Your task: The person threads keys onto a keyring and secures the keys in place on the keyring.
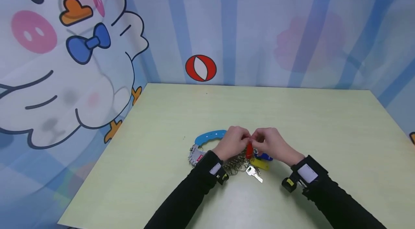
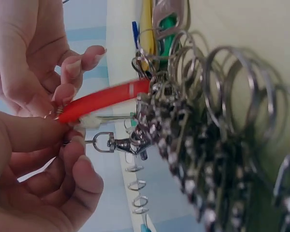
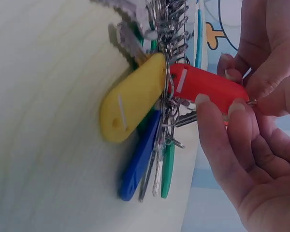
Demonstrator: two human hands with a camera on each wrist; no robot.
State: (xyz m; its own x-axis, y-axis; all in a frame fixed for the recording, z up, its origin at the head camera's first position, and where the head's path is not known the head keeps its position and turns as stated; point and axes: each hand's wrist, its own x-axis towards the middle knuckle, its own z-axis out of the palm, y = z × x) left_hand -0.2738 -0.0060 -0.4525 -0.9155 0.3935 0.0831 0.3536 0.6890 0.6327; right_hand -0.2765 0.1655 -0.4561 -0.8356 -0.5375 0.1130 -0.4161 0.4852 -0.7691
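Observation:
In the head view my left hand point(image 1: 232, 142) and right hand point(image 1: 271, 144) meet fingertip to fingertip above a bunch of keys and metal rings point(image 2: 183, 125). A red key tag point(image 3: 210, 89) stands up from the bunch toward them. Fingers of the right hand point(image 3: 246, 150) hold the tag near its upper end, seen in the right wrist view. My left hand point(image 2: 43, 169) pinches the small metal ring point(image 3: 252, 102) at that end, largely hidden by fingertips. Just below the left fingers is a swivel clasp point(image 2: 123, 144). A yellow tag point(image 3: 135, 101) and a blue tag point(image 3: 141, 157) hang alongside.
A blue curved handle point(image 1: 210, 136) joined to a grey piece point(image 1: 195, 155) lies left of the bunch, partly behind the left hand. One silver key point(image 1: 254, 173) points toward the front on the pale table point(image 1: 324, 120). A cartoon-printed curtain point(image 1: 253, 27) stands behind.

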